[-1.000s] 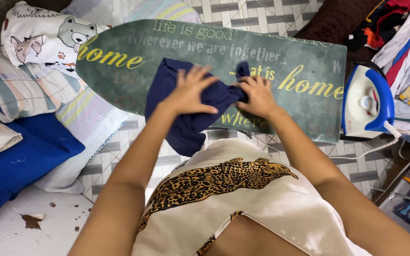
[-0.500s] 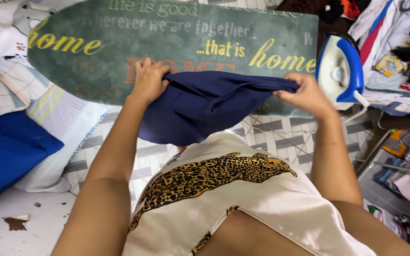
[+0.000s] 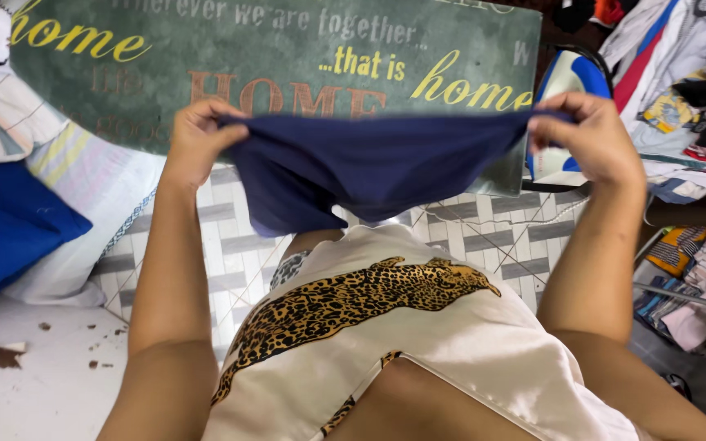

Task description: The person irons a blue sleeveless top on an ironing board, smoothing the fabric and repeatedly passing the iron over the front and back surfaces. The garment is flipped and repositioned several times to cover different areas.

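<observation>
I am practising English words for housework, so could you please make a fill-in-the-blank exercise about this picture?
1. Both hands hold a navy blue ____ stretched between them.
2. The left hand grips one end and the ____ hand grips the other.
3. The iron behind the right hand is white and ____.
4. The ironing board cover is ____ with lettering.

Missing words: garment; right; blue; green

A home: ironing board (image 3: 288,57), iron (image 3: 569,82) (blue-white), pillows (image 3: 10,220), clothes (image 3: 680,73).
</observation>
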